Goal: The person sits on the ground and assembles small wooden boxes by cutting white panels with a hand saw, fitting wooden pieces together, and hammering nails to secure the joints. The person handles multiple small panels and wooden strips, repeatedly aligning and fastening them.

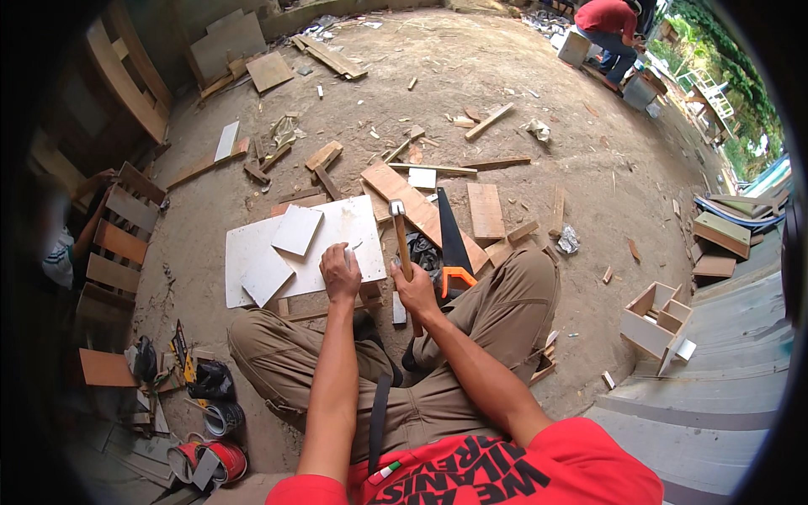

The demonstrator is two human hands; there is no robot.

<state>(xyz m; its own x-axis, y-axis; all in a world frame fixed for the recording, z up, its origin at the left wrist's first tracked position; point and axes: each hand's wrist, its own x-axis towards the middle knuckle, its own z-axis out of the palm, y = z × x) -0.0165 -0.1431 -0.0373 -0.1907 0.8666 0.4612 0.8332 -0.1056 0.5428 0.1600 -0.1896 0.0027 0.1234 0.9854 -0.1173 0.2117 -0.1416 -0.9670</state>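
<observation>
My right hand [416,291] is wrapped round the wooden handle of a claw hammer [404,248], which stands upright with its metal head at the top. Closed fingers of my left hand [340,274] rest over a white board [358,223], with a small pale thing at the fingertips that I cannot make out. Two smaller white panels, one squarish [297,230] and one tilted [268,275], lie on the board left of that hand. A handsaw [454,244] with an orange handle leans beside my right knee.
Wooden planks [406,202] and offcuts lie scattered ahead on the dirt floor. A small compartmented wooden box [656,320] sits at right. Red buckets [223,461] and tools stand lower left. One person is at the left edge; another [608,34] sits far right.
</observation>
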